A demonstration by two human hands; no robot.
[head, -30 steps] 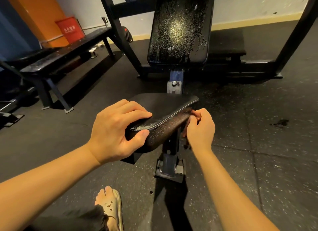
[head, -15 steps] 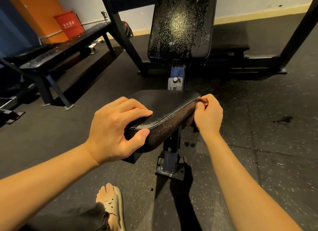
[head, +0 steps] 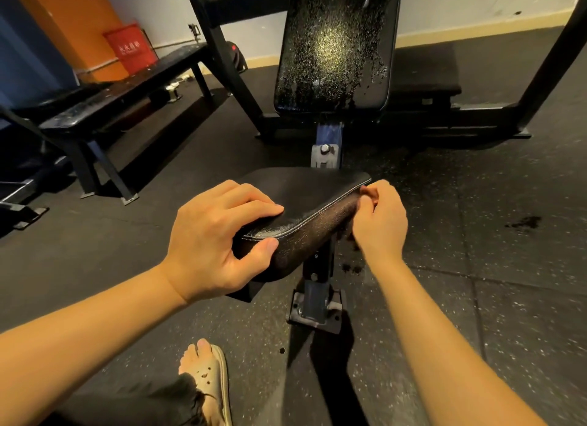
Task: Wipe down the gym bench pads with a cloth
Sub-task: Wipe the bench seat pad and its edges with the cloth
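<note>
The black seat pad [head: 305, 190] of an incline bench sits tilted in front of me. My left hand [head: 216, 244] grips its near left corner, fingers on top and thumb on the side. My right hand [head: 379, 222] is closed against the pad's right side near the far corner. A small dark scrap that looks like the cloth [head: 348, 235] shows under that hand, most of it hidden in the fist. The upright back pad [head: 333, 51] behind is speckled with shiny droplets.
A flat black bench [head: 127, 86] stands at the left, with a red box [head: 130, 47] by the orange wall. Black rack posts rise at the left [head: 222, 54] and right [head: 549, 60]. My sandalled foot [head: 206, 371] is on the rubber floor, which has a dark wet spot [head: 524, 222].
My right hand has slid along the pad's right side, away from me toward the far corner. The left hand has kept its grip on the near corner.
</note>
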